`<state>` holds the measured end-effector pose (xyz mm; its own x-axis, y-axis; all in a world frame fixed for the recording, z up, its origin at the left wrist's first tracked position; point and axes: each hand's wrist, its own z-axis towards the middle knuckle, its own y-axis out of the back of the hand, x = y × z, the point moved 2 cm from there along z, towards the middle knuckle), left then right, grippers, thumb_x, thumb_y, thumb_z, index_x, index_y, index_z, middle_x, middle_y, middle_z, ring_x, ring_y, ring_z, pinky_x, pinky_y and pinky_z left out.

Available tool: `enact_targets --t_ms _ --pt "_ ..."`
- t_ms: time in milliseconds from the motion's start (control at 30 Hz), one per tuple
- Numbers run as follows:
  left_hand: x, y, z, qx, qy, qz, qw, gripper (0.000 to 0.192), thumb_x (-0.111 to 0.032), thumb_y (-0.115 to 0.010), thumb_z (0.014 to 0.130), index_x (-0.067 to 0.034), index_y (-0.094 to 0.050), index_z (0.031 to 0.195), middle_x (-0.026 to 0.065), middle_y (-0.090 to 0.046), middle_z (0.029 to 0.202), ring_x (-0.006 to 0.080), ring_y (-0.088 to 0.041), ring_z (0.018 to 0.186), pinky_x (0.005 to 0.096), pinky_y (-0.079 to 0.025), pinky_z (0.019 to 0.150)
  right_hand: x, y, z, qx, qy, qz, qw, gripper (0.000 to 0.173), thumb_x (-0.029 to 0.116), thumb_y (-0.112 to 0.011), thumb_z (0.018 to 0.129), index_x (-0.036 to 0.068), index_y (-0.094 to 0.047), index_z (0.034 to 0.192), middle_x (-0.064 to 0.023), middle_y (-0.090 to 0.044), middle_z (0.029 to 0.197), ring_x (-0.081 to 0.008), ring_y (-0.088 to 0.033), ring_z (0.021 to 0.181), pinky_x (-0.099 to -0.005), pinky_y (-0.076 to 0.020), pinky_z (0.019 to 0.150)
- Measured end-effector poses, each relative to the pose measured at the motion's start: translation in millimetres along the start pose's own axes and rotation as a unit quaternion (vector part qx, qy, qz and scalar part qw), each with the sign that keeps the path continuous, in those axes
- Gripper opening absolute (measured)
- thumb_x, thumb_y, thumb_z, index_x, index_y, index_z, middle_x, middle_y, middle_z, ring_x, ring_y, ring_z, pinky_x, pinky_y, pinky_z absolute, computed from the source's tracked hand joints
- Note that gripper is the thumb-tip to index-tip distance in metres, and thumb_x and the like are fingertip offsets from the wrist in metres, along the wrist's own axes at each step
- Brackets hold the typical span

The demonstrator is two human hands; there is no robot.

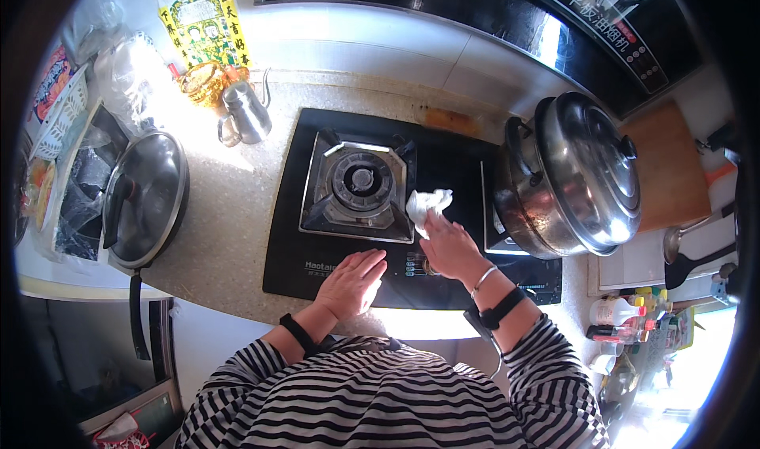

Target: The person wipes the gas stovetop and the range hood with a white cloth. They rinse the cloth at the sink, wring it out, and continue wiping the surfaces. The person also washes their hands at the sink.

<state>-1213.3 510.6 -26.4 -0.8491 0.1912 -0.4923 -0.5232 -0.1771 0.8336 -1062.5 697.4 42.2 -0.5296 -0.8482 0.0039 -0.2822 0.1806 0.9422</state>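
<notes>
Before me is a black glass gas cooktop (433, 152). My right hand (450, 244) grips a crumpled white tissue or cloth (428, 206) against the glass, just right of the left burner (361, 182). A control knob is partly hidden beneath that hand. My left hand (354, 281) lies flat near the cooktop's front edge, holding nothing, with its fingers stretched forward. The left burner bears no pot, and its metal pan support surrounds the burner head. Over the right burner stands a large lidded steel pot (570, 182), hiding most of it.
A lidded frying pan (148, 200) stands left, its handle past the counter edge. Behind it are a steel pitcher (246, 114) and a gold-coloured pot (203, 84). The range hood (415, 4) overhangs the back. Several bottles (617, 312) and hanging utensils (689, 265) are at right.
</notes>
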Motion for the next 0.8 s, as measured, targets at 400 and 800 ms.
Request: enact_targets --t_ms 400,800 --pt "-4 9 3 0.016 0.017 -0.019 1.0 0.047 -0.017 -0.061 0.087 0.0 -0.06 0.132 0.0133 -0.05 0.148 0.0284 -0.048 0.137 0.0436 -0.036 0.116 -62 2 136 -0.085 -0.09 0.036 0.992 0.041 0.025 -0.054 0.098 0.001 -0.058 0.131 -0.0146 -0.051 0.143 -0.0357 -0.057 0.125 -0.048 -0.0495 0.101" --pt "-4 7 1 -0.027 0.005 -0.011 1.0 0.043 -0.015 -0.063 0.087 0.0 -0.063 0.127 0.0138 -0.053 0.146 0.0298 -0.051 0.134 0.044 -0.039 0.114 -34 -11 63 -0.146 -0.06 0.004 0.987 0.038 0.02 -0.055 0.098 0.007 -0.053 0.134 -0.0086 -0.05 0.142 -0.0292 -0.054 0.129 -0.0555 -0.0459 0.103"
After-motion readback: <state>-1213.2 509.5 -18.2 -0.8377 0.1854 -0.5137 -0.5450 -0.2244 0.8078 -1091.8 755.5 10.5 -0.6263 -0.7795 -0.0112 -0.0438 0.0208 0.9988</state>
